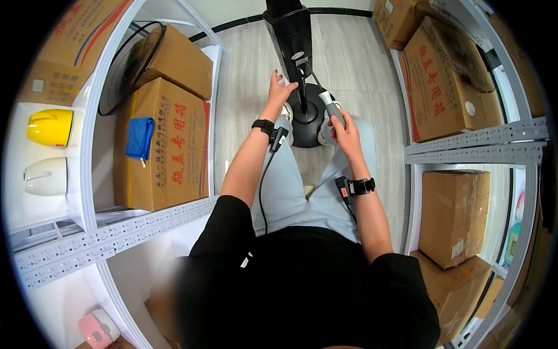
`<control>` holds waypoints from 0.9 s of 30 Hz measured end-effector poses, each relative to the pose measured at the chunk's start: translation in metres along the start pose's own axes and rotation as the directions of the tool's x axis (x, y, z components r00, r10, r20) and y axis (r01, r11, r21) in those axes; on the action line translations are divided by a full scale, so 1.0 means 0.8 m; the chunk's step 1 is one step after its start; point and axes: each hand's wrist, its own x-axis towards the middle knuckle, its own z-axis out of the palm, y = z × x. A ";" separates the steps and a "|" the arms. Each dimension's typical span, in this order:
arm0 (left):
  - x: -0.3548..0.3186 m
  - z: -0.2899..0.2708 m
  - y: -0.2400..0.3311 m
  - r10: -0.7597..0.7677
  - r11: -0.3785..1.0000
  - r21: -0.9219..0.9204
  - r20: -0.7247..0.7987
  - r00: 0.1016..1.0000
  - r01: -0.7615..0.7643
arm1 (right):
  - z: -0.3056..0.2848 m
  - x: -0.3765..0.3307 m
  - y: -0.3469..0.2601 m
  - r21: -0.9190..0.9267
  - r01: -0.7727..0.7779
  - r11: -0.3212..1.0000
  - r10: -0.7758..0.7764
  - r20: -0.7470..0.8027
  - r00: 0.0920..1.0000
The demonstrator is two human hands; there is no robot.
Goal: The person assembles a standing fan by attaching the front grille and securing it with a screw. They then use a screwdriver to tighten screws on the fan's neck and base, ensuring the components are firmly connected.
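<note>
The fan stand (pixel 302 87) rises at twelve o'clock from its round base (pixel 305 125) on the floor, its pole upright; the left hand (pixel 281 90) rests open against the pole; the right hand (pixel 344 125) grips a grey-handled screwdriver (pixel 330 104) angled up-left toward the pole's joint.

Bright even light, sharp centre, fisheye-bent edges.

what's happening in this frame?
A person stands between two shelving racks, working on a black fan stand on the floor. The left hand rests against the upper pole by a bracket. The right hand grips a grey-handled screwdriver, its shaft angled up toward that bracket. Cardboard boxes and a fan grille sit on the left rack.
</note>
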 end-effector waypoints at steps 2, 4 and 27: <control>0.015 -0.002 -0.011 -0.020 0.999 0.030 0.011 1.000 0.020 | 0.000 -0.005 -0.002 -0.007 -0.009 1.000 0.009 -0.030 1.000; 0.027 0.002 -0.021 0.038 0.985 0.168 0.061 0.997 -0.048 | -0.003 -0.009 0.004 -0.009 -0.043 0.999 0.042 -0.054 0.998; 0.043 0.009 -0.035 -0.134 0.874 -0.439 0.194 0.972 0.208 | 0.008 0.086 0.121 -0.471 0.042 0.881 -0.056 -0.015 0.998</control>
